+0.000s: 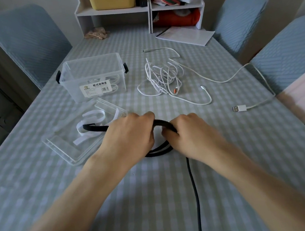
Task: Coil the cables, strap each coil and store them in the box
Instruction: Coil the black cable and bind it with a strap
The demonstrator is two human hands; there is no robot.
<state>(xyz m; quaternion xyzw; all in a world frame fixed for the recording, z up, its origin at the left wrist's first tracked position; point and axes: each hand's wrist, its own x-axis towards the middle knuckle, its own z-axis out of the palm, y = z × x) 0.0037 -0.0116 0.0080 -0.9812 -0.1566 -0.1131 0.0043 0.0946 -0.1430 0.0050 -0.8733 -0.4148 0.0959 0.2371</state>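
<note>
Nearest the camera, the free tail of the black cable (194, 195) runs from the bottom edge of the view up the checked tablecloth (245, 162), almost straight away from the person, its long axis near to far. It ends in a small coil lying just above the cloth between the two hands, with the lower arc of the loops showing below the wrists.

The left hand (131, 134) is curled over the left side of the coil, fingers wrapped round the bundled strands; a short black end sticks out leftward from under it, pointing towards the lid. The right hand (185, 130) is also closed, pinching the top of the loop where the strands cross. The grip looks meant to keep the turns stacked while more of the tail is drawn in, so coiling seems unfinished.

Just beyond the left hand, the clear lid (61, 148) lies upturned as a tray for the white straps (92, 117), within easy reach for binding the coil next.

Further off and to the left stands the clear box (91, 65), open, with white coils visible through its wall, apparently cables already stored. To its right lies a tangle of white cables (163, 77), one strand trailing right to a USB plug (239, 108) whose tip points left. These probably wait their turn.
</note>
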